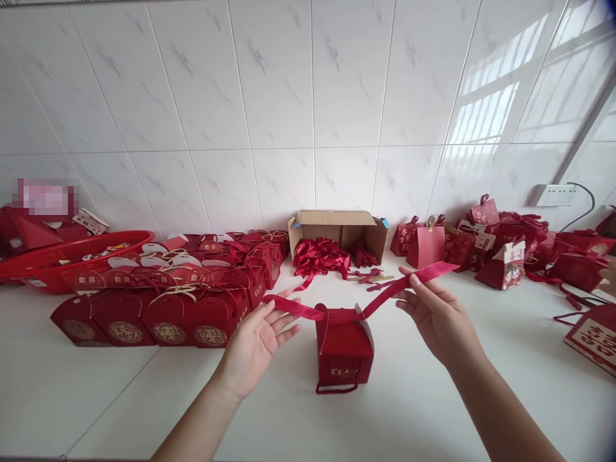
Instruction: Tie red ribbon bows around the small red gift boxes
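Note:
A small red gift box [345, 350] with gold lettering stands upright on the white table, a dark red cord handle hanging at its front. Through its top runs a red ribbon [385, 296], its two ends drawn out to either side. My left hand [260, 343] pinches the left end between thumb and fingers, other fingers loosely spread. On the other side, my right hand [437, 314] grips the right end between thumb and forefinger, with the tip sticking out past it. Both hands are raised beside the box, not touching it.
Rows of similar red boxes [168, 321] stand at left, some with cords on top. Behind them is a red basin [139, 240]. An open cardboard carton [337, 218] at the wall holds cut red ribbons [320, 256]. Various red gift boxes [430, 247] crowd the right.

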The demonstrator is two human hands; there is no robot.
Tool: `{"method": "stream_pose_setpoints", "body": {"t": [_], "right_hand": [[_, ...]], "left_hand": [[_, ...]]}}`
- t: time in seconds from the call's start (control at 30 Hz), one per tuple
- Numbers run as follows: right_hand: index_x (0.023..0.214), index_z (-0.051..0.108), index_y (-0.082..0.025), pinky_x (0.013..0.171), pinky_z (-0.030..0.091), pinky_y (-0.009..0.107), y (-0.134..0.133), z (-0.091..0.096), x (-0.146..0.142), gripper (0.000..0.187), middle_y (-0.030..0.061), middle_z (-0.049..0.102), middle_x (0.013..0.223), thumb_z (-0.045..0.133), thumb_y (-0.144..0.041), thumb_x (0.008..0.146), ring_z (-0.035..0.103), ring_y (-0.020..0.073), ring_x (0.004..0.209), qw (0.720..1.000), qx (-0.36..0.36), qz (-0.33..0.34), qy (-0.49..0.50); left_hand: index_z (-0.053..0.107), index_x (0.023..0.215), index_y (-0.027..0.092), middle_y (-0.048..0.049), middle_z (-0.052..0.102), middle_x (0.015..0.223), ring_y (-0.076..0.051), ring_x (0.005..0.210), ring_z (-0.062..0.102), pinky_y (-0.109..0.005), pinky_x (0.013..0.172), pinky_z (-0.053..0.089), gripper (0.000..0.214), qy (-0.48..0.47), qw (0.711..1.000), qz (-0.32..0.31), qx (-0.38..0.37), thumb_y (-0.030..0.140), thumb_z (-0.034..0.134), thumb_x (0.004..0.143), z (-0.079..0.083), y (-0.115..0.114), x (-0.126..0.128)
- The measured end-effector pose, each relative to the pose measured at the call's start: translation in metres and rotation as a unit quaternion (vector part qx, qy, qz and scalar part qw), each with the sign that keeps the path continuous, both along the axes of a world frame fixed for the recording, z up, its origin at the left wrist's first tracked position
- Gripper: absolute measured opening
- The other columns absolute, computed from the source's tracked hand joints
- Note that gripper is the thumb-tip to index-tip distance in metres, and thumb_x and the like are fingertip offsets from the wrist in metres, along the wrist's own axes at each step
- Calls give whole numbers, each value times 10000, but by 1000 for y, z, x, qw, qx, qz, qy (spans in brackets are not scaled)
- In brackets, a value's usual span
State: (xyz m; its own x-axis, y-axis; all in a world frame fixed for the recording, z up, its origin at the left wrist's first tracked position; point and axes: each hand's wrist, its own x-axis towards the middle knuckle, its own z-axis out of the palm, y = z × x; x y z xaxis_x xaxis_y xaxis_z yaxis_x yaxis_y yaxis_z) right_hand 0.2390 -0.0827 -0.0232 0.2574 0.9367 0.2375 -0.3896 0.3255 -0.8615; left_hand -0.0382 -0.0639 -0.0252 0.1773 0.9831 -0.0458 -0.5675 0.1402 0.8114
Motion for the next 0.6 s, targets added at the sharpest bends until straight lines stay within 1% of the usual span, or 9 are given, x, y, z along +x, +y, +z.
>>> {"method": "stream_pose_setpoints", "body": {"t": [0.07, 0.13, 0.17, 0.23, 0.3, 0.33, 0.43, 0.53, 0.6], "right_hand": [[939, 727, -260, 618, 538, 226, 2, 4, 2, 222, 8, 682, 899, 716, -371, 747, 626, 111, 685, 1000, 8, 1, -8], [966, 722, -263, 611, 533, 230, 4, 6, 6, 237, 12, 679, 853, 708, -371, 756, 618, 118, 690, 1000, 13, -4, -20], [970, 720, -260, 602, 530, 235, 4, 7, 8, 242, 18, 678, 842, 703, -377, 759, 617, 127, 699, 999, 15, -9, -30], [951, 723, -253, 584, 523, 245, 6, 10, 11, 241, 34, 680, 847, 687, -404, 767, 618, 149, 731, 998, 19, -27, -62], [901, 729, -241, 593, 520, 256, 7, 13, 15, 238, 45, 684, 870, 669, -433, 775, 616, 166, 770, 993, 26, -48, -103], [884, 730, -235, 607, 521, 263, 8, 15, 16, 242, 46, 686, 882, 666, -442, 775, 612, 167, 777, 990, 31, -56, -124], [911, 728, -226, 630, 524, 290, 12, 24, 19, 269, 41, 689, 921, 693, -439, 751, 603, 161, 745, 980, 54, -80, -175], [978, 722, -216, 616, 524, 308, 17, 36, 18, 326, 44, 695, 870, 722, -423, 726, 610, 172, 725, 969, 78, -93, -213], [960, 730, -205, 617, 522, 311, 20, 45, 15, 323, 53, 701, 845, 714, -433, 731, 620, 188, 748, 965, 85, -81, -235]], "left_hand": [[682, 874, 195, -67, 726, 911, -200, 881, 658, -380, 801, 556, 128, 11, 1000, -3, 5, 219, 562, 837, -2, 1, 1], [679, 924, 200, -73, 719, 995, -204, 922, 649, -382, 816, 547, 152, 27, 1000, 1, 15, 237, 553, 846, -2, 3, 1], [679, 924, 203, -71, 711, 1035, -207, 945, 642, -380, 815, 543, 151, 34, 999, 8, 23, 237, 555, 845, -1, 5, 1], [682, 853, 204, -57, 698, 1080, -209, 974, 628, -358, 790, 540, 109, 47, 998, 26, 44, 222, 579, 823, 4, 10, -1], [678, 778, 196, -48, 691, 1090, -209, 995, 612, -320, 753, 532, 76, 66, 994, 38, 72, 207, 605, 795, 13, 15, -2], [680, 770, 191, -50, 691, 1087, -211, 1008, 604, -299, 734, 524, 73, 80, 992, 40, 87, 209, 612, 788, 19, 17, -2], [699, 853, 176, -73, 692, 1050, -225, 1031, 588, -267, 711, 498, 141, 126, 982, 18, 141, 257, 592, 808, 39, 24, 2], [703, 893, 160, -85, 693, 969, -225, 949, 604, -278, 708, 488, 188, 158, 968, -12, 194, 262, 558, 827, 59, 28, 11], [702, 909, 153, -81, 688, 915, -213, 872, 611, -288, 695, 485, 196, 170, 960, -21, 224, 243, 547, 827, 69, 31, 20]]}}
